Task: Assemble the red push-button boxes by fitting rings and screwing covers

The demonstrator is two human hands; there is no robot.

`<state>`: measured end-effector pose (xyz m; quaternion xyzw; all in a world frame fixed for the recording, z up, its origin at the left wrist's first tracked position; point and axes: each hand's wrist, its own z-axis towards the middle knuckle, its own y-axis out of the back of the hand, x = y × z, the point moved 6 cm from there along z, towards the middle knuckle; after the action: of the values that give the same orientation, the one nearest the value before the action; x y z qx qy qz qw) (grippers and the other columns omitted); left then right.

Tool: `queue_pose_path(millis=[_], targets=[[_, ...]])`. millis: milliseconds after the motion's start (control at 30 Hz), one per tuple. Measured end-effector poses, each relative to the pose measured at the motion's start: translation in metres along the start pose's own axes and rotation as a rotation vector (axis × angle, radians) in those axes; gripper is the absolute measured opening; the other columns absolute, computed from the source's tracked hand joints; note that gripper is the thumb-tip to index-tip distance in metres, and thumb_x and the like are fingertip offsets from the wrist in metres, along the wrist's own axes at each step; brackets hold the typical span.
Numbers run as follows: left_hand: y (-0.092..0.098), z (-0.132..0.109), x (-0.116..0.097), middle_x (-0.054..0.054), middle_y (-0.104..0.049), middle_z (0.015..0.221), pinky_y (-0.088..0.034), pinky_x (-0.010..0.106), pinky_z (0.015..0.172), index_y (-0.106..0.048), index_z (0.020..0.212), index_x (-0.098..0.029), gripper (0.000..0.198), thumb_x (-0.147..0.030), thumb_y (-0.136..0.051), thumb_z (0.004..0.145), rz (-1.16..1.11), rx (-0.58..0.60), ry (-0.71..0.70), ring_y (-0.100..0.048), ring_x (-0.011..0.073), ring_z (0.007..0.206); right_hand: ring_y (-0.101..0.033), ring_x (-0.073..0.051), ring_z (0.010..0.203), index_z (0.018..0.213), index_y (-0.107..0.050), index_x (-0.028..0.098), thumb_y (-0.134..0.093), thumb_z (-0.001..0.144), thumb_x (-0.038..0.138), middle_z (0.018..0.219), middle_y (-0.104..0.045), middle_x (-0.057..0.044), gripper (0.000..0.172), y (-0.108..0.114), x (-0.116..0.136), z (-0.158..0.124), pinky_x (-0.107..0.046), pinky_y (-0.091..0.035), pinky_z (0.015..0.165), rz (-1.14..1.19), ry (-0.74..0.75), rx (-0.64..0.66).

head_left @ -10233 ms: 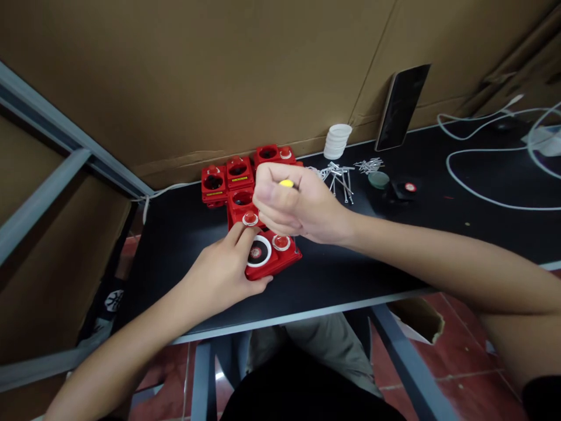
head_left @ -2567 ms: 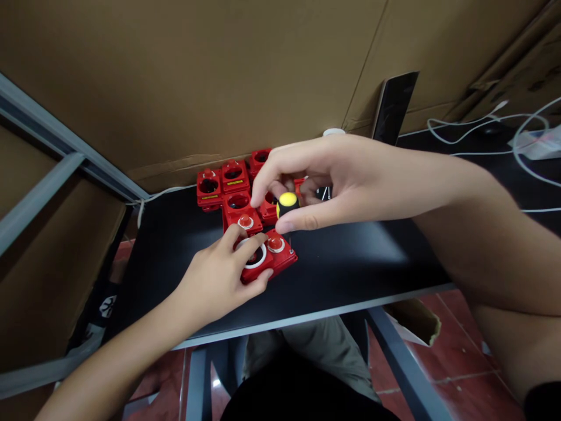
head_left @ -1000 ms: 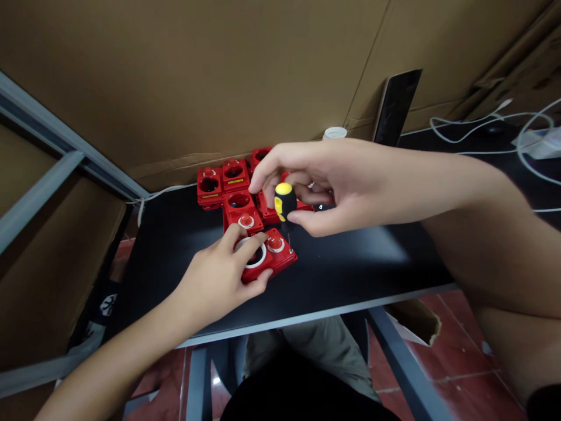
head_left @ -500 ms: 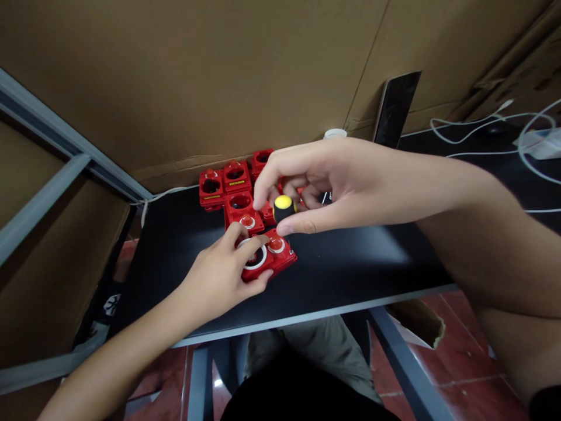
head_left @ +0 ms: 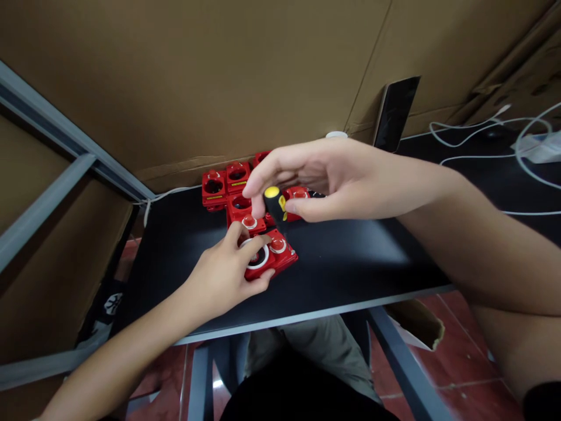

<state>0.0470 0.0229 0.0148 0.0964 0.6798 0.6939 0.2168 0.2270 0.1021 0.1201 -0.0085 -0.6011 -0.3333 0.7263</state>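
My left hand [head_left: 225,272] grips a red housing [head_left: 284,257] with a white ring and a small red dome, resting on the black table. Above its right end, my right hand [head_left: 307,181] holds a screwdriver [head_left: 274,204] by its black and yellow handle, between thumb and curled fingers. The handle's yellow end faces up, and its lower end points down toward the housing's right corner. I cannot make out the tip clearly. Just behind lies another red housing [head_left: 241,206], partly covered by my hands.
More red housings [head_left: 214,186] sit against the cardboard wall [head_left: 245,76]. A dark flat panel [head_left: 397,114] leans on that wall at the right. White cables [head_left: 464,126] lie on the table's right part. A white round item [head_left: 336,135] shows behind my right wrist.
The screwdriver handle has tilted and shifted slightly left and up, showing more of its side. My right fingers have moved left with it. My left hand keeps its hold on the housing.
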Motion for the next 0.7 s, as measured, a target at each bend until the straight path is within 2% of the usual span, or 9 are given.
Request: queue_pose_path(millis=[133,233,300,367,400,467,533,600,700], targets=[[0.0,0.002,0.0,0.012,-0.059,0.139,-0.074,0.043,0.081,-0.071,0.153,-0.028,0.055,-0.041,-0.081,0.101,-0.012,0.027,0.024,-0.08,0.027,0.101,-0.08,-0.019,0.119,0.128,-0.08,0.022,-0.084,0.095,0.017,0.125,-0.084,-0.006,0.034,0.013,0.01,-0.004,-0.028,-0.065,0.102,0.089,0.01,-0.13],[0.0,0.003,-0.001,0.011,-0.059,0.138,-0.073,0.042,0.08,-0.071,0.153,-0.029,0.054,-0.041,-0.081,0.101,-0.018,0.057,0.048,-0.08,0.026,0.098,-0.078,-0.02,0.121,0.13,-0.081,0.025,-0.087,0.097,0.02,0.123,-0.083,-0.004,0.034,0.028,0.009,-0.017,-0.03,-0.064,0.104,0.149,0.01,-0.293],[0.001,0.003,-0.002,0.012,-0.06,0.139,-0.073,0.043,0.081,-0.071,0.152,-0.029,0.053,-0.043,-0.081,0.102,-0.003,0.062,0.055,-0.08,0.0273,0.101,-0.078,-0.019,0.117,0.132,-0.08,0.027,-0.087,0.098,0.02,0.12,-0.08,-0.003,0.035,0.035,-0.006,-0.027,-0.032,-0.064,0.103,0.243,-0.035,-0.389],[0.002,0.002,-0.002,0.012,-0.06,0.138,-0.073,0.043,0.082,-0.071,0.152,-0.029,0.053,-0.044,-0.081,0.102,0.021,0.052,0.054,-0.08,0.0286,0.103,-0.079,-0.019,0.11,0.135,-0.078,0.026,-0.087,0.097,0.019,0.116,-0.076,-0.002,0.039,0.038,-0.032,-0.035,-0.033,-0.066,0.1,0.372,-0.093,-0.456],[0.002,0.001,-0.003,0.012,-0.061,0.136,-0.072,0.043,0.082,-0.072,0.152,-0.029,0.053,-0.045,-0.081,0.102,0.032,0.046,0.048,-0.08,0.0286,0.102,-0.078,-0.018,0.104,0.136,-0.078,0.024,-0.086,0.097,0.02,0.114,-0.074,-0.003,0.04,0.039,-0.048,-0.038,-0.033,-0.067,0.095,0.435,-0.127,-0.484],[0.003,0.0,-0.004,0.011,-0.062,0.13,-0.072,0.042,0.081,-0.073,0.15,-0.029,0.051,-0.045,-0.081,0.103,0.047,0.029,0.034,-0.079,0.0272,0.098,-0.072,-0.015,0.086,0.132,-0.077,0.019,-0.082,0.095,0.02,0.107,-0.07,-0.003,0.037,0.036,-0.078,-0.043,-0.028,-0.063,0.074,0.516,-0.2,-0.511],[0.004,-0.002,-0.005,0.011,-0.063,0.127,-0.071,0.041,0.079,-0.074,0.148,-0.028,0.048,-0.044,-0.08,0.104,0.055,0.0,0.014,-0.078,0.0257,0.093,-0.054,-0.011,0.065,0.118,-0.077,0.016,-0.077,0.096,0.023,0.091,-0.062,0.0,0.023,0.028,-0.1,-0.046,-0.024,-0.044,0.055,0.526,-0.259,-0.478],[0.005,-0.003,-0.005,0.011,-0.063,0.127,-0.07,0.04,0.076,-0.075,0.146,-0.027,0.045,-0.044,-0.079,0.104,0.061,-0.035,-0.006,-0.077,0.025,0.09,-0.042,-0.01,0.059,0.11,-0.073,0.018,-0.074,0.101,0.031,0.083,-0.056,0.002,0.016,0.014,-0.108,-0.048,-0.025,-0.032,0.052,0.41,-0.297,-0.374],[0.006,-0.004,-0.006,0.011,-0.063,0.127,-0.067,0.038,0.07,-0.075,0.145,-0.026,0.045,-0.042,-0.08,0.103,0.058,-0.076,-0.039,-0.076,0.0243,0.086,-0.054,-0.015,0.072,0.106,-0.071,0.02,-0.082,0.101,0.043,0.089,-0.063,0.0,0.026,-0.015,-0.101,-0.048,-0.028,-0.042,0.064,0.015,-0.28,-0.1]])
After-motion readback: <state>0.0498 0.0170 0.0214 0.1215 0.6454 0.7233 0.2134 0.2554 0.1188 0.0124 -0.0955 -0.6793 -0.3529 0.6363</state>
